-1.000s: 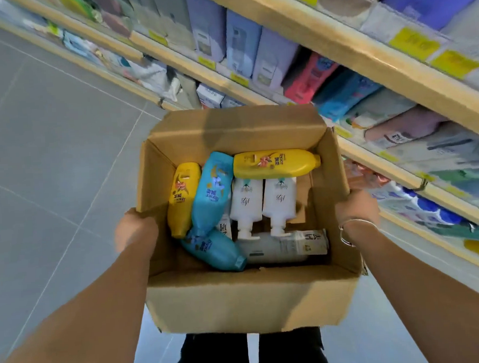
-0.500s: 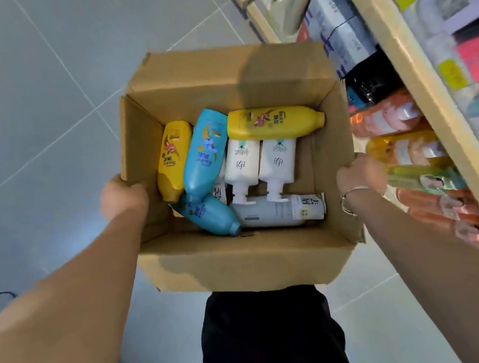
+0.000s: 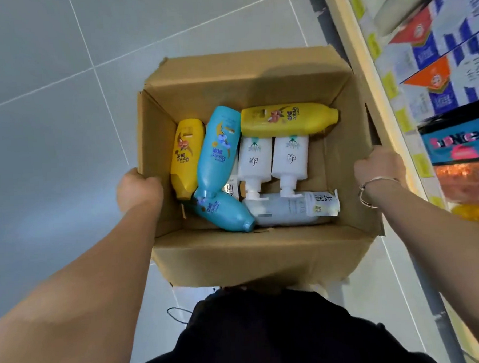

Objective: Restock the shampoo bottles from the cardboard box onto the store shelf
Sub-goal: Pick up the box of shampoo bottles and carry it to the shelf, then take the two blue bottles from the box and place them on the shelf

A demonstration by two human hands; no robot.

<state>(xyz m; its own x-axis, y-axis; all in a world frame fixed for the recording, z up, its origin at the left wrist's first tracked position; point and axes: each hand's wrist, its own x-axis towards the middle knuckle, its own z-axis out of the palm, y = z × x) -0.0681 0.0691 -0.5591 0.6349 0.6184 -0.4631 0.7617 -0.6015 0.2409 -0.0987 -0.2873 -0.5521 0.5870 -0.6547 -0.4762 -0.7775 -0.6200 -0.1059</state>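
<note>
An open cardboard box (image 3: pixel 253 258) is held in front of my body, above the floor. My left hand (image 3: pixel 137 188) grips its left wall and my right hand (image 3: pixel 379 168), with a bracelet on the wrist, grips its right wall. Inside lie several shampoo bottles: a yellow bottle (image 3: pixel 187 159) at the left, a blue bottle (image 3: pixel 218 152) leaning over a second blue bottle (image 3: pixel 226 212), another yellow bottle (image 3: pixel 287 119) across the back, two white pump bottles (image 3: pixel 255 161) (image 3: pixel 290 159), and a pale grey bottle (image 3: pixel 292 209) along the front.
The store shelf (image 3: pixel 364 52) with a wooden edge and yellow price tags runs down the right side, stocked with blue and white boxes (image 3: pixel 437 68) and other packs. Grey floor tiles (image 3: pixel 48 108) spread to the left. A thin black cord (image 3: pixel 179 316) lies on the floor.
My view has tilted downward and turned, so the shelf now runs along the right edge. The box has stayed in both hands and the bottles have kept their places.
</note>
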